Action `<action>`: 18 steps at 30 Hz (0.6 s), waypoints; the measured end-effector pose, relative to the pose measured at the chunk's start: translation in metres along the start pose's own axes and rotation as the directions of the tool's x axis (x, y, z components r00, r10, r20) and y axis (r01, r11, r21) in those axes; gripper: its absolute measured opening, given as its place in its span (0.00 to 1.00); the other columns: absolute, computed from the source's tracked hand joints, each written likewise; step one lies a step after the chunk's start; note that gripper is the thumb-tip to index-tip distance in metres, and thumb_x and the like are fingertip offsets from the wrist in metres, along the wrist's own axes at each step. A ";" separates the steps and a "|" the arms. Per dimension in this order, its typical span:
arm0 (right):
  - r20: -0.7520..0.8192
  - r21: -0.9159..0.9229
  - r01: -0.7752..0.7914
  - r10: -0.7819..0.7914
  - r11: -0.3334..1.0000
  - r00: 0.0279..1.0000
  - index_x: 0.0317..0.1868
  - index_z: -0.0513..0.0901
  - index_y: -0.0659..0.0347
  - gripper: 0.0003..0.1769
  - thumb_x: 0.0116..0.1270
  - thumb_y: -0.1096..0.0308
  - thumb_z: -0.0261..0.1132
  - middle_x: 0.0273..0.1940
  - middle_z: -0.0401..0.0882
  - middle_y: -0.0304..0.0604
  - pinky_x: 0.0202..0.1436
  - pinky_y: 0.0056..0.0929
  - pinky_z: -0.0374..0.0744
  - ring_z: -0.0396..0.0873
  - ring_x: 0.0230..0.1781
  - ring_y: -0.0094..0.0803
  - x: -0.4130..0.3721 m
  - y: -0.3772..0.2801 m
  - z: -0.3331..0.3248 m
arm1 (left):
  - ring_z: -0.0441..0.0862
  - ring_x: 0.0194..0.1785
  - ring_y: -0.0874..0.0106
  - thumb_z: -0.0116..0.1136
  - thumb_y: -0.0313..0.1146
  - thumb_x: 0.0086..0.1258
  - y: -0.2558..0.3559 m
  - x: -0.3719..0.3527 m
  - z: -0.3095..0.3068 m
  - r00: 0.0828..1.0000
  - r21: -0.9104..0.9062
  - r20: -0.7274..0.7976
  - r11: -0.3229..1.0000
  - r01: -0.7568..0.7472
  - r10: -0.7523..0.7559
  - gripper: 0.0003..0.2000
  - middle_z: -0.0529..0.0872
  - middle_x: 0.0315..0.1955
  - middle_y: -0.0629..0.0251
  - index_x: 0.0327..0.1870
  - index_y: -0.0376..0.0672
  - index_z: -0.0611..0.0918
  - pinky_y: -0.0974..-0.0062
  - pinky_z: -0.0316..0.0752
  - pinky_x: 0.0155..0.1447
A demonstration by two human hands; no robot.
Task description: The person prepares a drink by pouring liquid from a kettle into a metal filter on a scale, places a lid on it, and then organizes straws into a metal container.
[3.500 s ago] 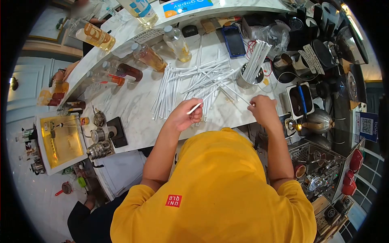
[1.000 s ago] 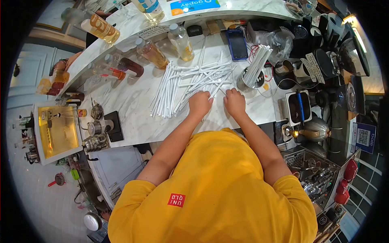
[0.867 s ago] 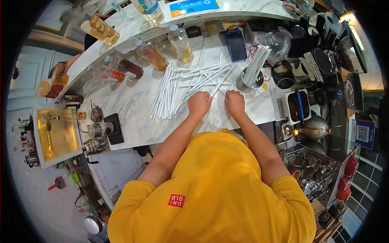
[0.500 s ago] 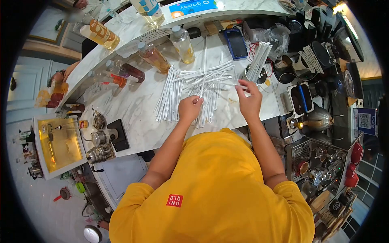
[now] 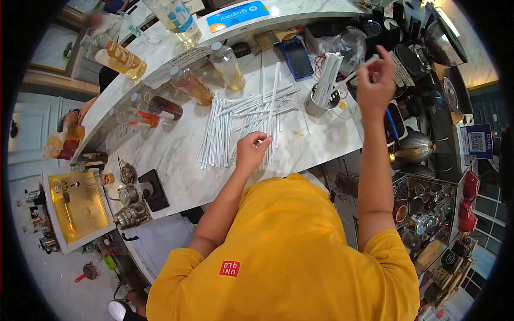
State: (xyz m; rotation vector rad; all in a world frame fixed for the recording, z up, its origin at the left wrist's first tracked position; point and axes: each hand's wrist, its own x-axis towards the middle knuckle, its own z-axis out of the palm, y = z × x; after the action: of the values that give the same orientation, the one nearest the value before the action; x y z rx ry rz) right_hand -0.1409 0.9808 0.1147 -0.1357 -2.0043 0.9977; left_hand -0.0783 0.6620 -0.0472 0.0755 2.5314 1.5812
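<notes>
Many thin white paper-wrapped straws (image 5: 216,134) lie in a loose, crossing pile on the marble counter. At the pile's near side my left hand (image 5: 251,152) is closed, thumb and forefinger pinched at a long straw (image 5: 274,101) that points away from me. My right hand (image 5: 376,83) is raised to the right of a metal cup (image 5: 317,110), its fingers closed on a white straw (image 5: 353,74) slanting down toward the cup's rim. Inside that cup stands a bunch of similar straws (image 5: 327,77). One more straw (image 5: 304,114) lies alone between pile and cup.
Several bottles, among them a clear one (image 5: 227,67), line the counter's back. A blue-edged phone (image 5: 296,59) lies behind the cup. Dark containers and a steel pitcher (image 5: 415,147) crowd the right. On the left are a black tablet-like slab (image 5: 153,190) and metal pots (image 5: 130,215).
My right hand has moved right and away from me, from beside the pile to past the cup, with a straw in its fingers. My left hand stays at the pile. The view has shifted slightly.
</notes>
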 end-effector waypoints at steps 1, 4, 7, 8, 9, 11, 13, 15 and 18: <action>0.077 0.072 -0.050 0.044 0.996 0.996 0.73 0.76 0.58 0.35 0.66 0.78 0.73 0.42 0.81 0.39 0.50 0.27 0.83 0.81 0.41 0.24 -0.002 0.020 0.008 | 0.82 0.33 0.73 0.76 0.37 0.69 0.009 0.003 0.004 1.000 -0.018 0.012 1.000 -0.017 0.018 0.12 0.91 0.32 0.62 0.43 0.38 0.91 0.73 0.79 0.42; 0.145 -0.082 -0.150 0.160 0.985 0.976 0.73 0.76 0.59 0.37 0.64 0.71 0.79 0.44 0.79 0.40 0.48 0.28 0.82 0.80 0.40 0.26 -0.023 0.032 0.009 | 0.82 0.36 0.76 0.75 0.38 0.70 0.045 0.022 0.016 0.996 -0.073 0.024 0.994 -0.086 0.088 0.12 0.92 0.35 0.65 0.45 0.38 0.92 0.74 0.78 0.45; 0.163 0.040 -0.334 0.323 0.942 0.932 0.70 0.78 0.61 0.34 0.65 0.67 0.81 0.44 0.79 0.41 0.46 0.26 0.80 0.79 0.39 0.26 -0.045 0.056 0.003 | 0.82 0.36 0.76 0.75 0.38 0.70 0.079 0.044 0.038 0.985 -0.122 0.008 0.978 -0.172 0.174 0.12 0.92 0.35 0.66 0.45 0.39 0.92 0.74 0.77 0.44; 0.171 0.066 -0.377 0.362 0.924 0.916 0.69 0.79 0.61 0.33 0.66 0.67 0.80 0.45 0.79 0.41 0.46 0.25 0.80 0.78 0.39 0.25 -0.053 0.065 0.000 | 0.82 0.36 0.77 0.75 0.38 0.70 0.090 0.054 0.046 0.981 -0.133 0.015 0.973 -0.191 0.194 0.12 0.92 0.35 0.67 0.45 0.39 0.92 0.74 0.77 0.44; 0.179 0.093 -0.419 0.398 0.903 0.900 0.68 0.80 0.62 0.31 0.67 0.67 0.80 0.45 0.79 0.41 0.45 0.25 0.80 0.78 0.39 0.25 -0.060 0.074 -0.003 | 0.81 0.36 0.77 0.75 0.38 0.70 0.102 0.064 0.054 0.976 -0.144 0.021 0.967 -0.210 0.215 0.12 0.92 0.36 0.67 0.46 0.39 0.92 0.74 0.77 0.44; 0.227 0.075 -0.478 0.452 0.875 0.863 0.64 0.82 0.63 0.25 0.69 0.66 0.78 0.43 0.81 0.38 0.43 0.25 0.79 0.79 0.38 0.23 -0.070 0.086 -0.010 | 0.82 0.36 0.78 0.75 0.39 0.71 0.125 0.080 0.069 0.973 -0.182 0.019 0.958 -0.222 0.229 0.12 0.92 0.36 0.68 0.47 0.40 0.92 0.74 0.76 0.43; 0.300 0.036 -0.540 0.506 0.841 0.809 0.61 0.84 0.64 0.23 0.70 0.65 0.77 0.41 0.82 0.36 0.42 0.25 0.79 0.79 0.37 0.22 -0.075 0.090 -0.018 | 0.82 0.36 0.78 0.75 0.39 0.71 0.142 0.094 0.083 0.969 -0.207 0.011 0.948 -0.241 0.248 0.12 0.93 0.35 0.68 0.46 0.40 0.92 0.74 0.77 0.45; 0.313 0.047 -0.564 0.524 0.825 0.792 0.58 0.85 0.63 0.20 0.71 0.64 0.76 0.38 0.83 0.35 0.40 0.24 0.78 0.79 0.35 0.22 -0.075 0.098 -0.022 | 0.83 0.42 0.73 0.77 0.41 0.68 0.143 0.104 0.096 0.969 -0.147 0.037 0.960 -0.239 0.246 0.21 0.90 0.46 0.62 0.58 0.42 0.89 0.71 0.79 0.50; 0.318 0.084 -0.605 0.554 0.792 0.769 0.58 0.86 0.63 0.19 0.72 0.63 0.76 0.37 0.83 0.35 0.39 0.25 0.78 0.79 0.34 0.21 -0.071 0.110 -0.024 | 0.81 0.50 0.67 0.78 0.41 0.66 0.125 0.107 0.110 0.959 -0.007 -0.030 0.959 -0.282 0.282 0.35 0.82 0.59 0.56 0.73 0.44 0.78 0.68 0.80 0.56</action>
State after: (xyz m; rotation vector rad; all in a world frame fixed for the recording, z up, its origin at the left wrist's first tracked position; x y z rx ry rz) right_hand -0.1080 1.0381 -0.0003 -0.5799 -2.1561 1.6723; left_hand -0.1717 0.8281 0.0068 0.4341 2.6285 1.7031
